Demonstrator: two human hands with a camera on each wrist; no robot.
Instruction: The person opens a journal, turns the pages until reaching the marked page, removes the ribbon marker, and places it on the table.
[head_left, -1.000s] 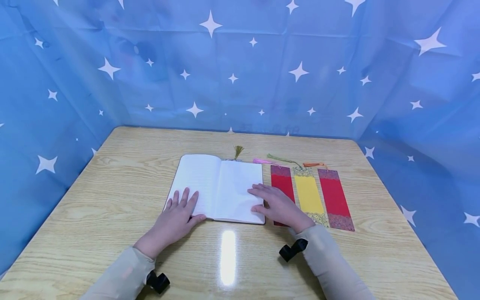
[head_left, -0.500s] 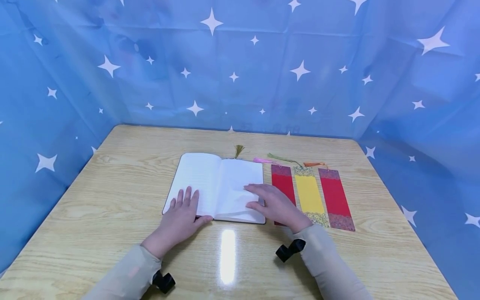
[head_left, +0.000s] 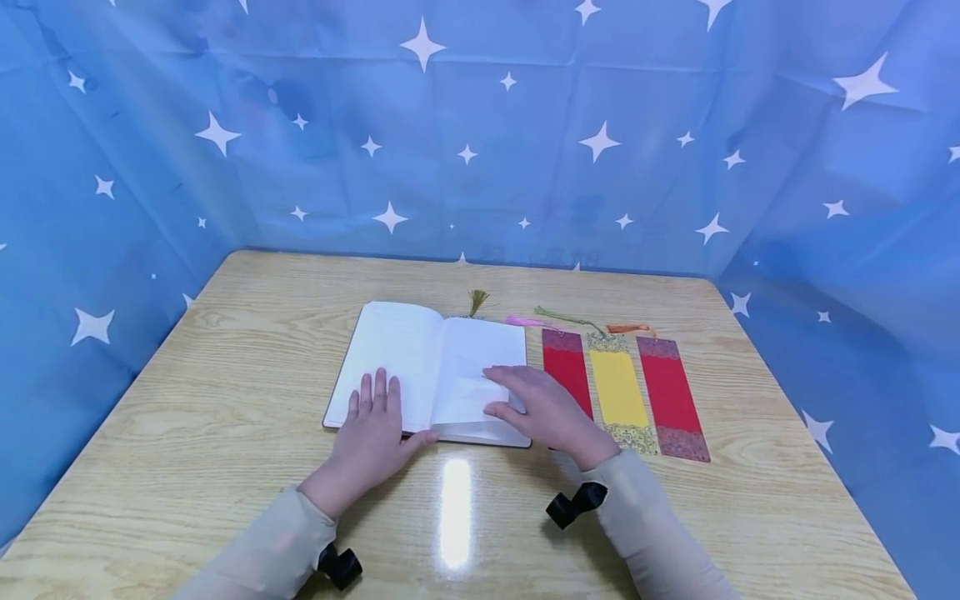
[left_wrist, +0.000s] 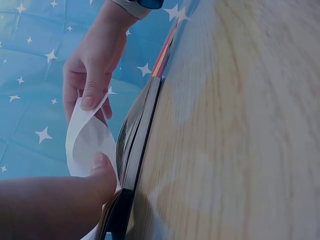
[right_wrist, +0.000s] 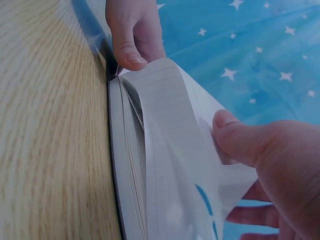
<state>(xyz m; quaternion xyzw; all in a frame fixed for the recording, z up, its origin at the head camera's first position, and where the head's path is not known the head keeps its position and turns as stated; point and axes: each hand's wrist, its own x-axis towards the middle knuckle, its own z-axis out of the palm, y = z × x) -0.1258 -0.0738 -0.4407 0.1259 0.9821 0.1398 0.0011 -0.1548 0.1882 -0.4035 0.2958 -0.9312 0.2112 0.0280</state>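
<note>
An open notebook (head_left: 401, 350) with a dark cover and faintly lined white pages lies in the middle of the table. My left hand (head_left: 367, 442) rests on its left page, fingers straight, the thumb by the lower end of the fold. On the other side, my right hand (right_wrist: 280, 165) pinches a page (right_wrist: 167, 110) between thumb and fingers; that page is lifted and curved in both wrist views. An olive tassel (head_left: 477, 302) sticks out past the notebook's top edge. Beneath the raised page, the right wrist view shows a narrow patterned edge, mostly hidden.
Right of the notebook lie a red bookmark (head_left: 566, 367) partly under my right hand, a yellow bookmark (head_left: 618, 387) and another red bookmark (head_left: 671, 392). Their pink, green and orange tassels point away from me. A blue star-print curtain (head_left: 480, 183) surrounds the wooden table (head_left: 225, 375).
My left hand has slid right, its thumb now nearer the fold. My right hand has moved slightly left, and the right page's lower edge has lifted and bent leftward.
</note>
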